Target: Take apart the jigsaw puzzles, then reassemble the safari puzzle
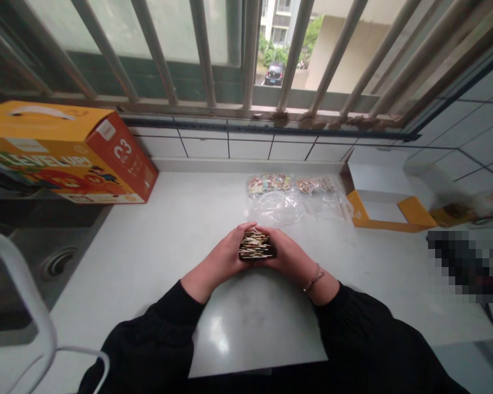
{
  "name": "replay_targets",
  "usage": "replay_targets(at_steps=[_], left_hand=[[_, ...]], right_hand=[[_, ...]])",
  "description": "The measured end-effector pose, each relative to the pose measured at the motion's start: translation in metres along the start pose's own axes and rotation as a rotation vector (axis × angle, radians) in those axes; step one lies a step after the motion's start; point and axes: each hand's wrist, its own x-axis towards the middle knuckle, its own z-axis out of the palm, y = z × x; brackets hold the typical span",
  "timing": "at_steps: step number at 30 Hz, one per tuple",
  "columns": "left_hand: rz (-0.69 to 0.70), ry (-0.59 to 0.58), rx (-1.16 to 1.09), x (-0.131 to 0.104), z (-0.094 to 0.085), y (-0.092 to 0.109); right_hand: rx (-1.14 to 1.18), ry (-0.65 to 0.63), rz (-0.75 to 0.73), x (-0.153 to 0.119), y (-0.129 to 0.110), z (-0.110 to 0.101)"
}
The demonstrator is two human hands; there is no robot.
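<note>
Between my two hands is a thick stack of thin cards (255, 245), its uneven cream, yellow and dark edges facing up toward me. My left hand (231, 253) is closed around the left end of the stack. My right hand (282, 249) wraps the right end, with a thin bracelet on that wrist. The fingertips of both hands come together at the far side of the stack. Just beyond them lie two clear plastic bags, a left bag (269, 184) and a right bag (315, 186), with small multicoloured pieces in them.
An open orange-and-white box (388, 223) stands at the back right. A large orange carton (66, 153) stands back left by a sink (33, 241). A white curved tube (28, 284) rises at front left. Window bars (205, 54) line the back above the white counter (181, 219).
</note>
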Motion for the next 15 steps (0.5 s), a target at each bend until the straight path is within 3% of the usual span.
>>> replay_targets(at_steps=[5,9,12,15], left_hand=[[-0.01,0.036,-0.002,0.0,-0.005,0.002],[-0.094,0.086,-0.058,0.005,0.002,0.009],[-0.145,0.209,-0.09,0.013,0.017,0.016],[-0.203,0.415,-0.072,0.02,0.031,0.024]], right_hand=[[0.088,0.075,0.014,-0.003,0.001,0.002],[0.321,0.259,0.173,0.004,-0.006,0.019],[0.506,0.402,0.265,0.017,-0.022,0.043],[0.532,0.537,0.308,0.027,-0.043,0.063]])
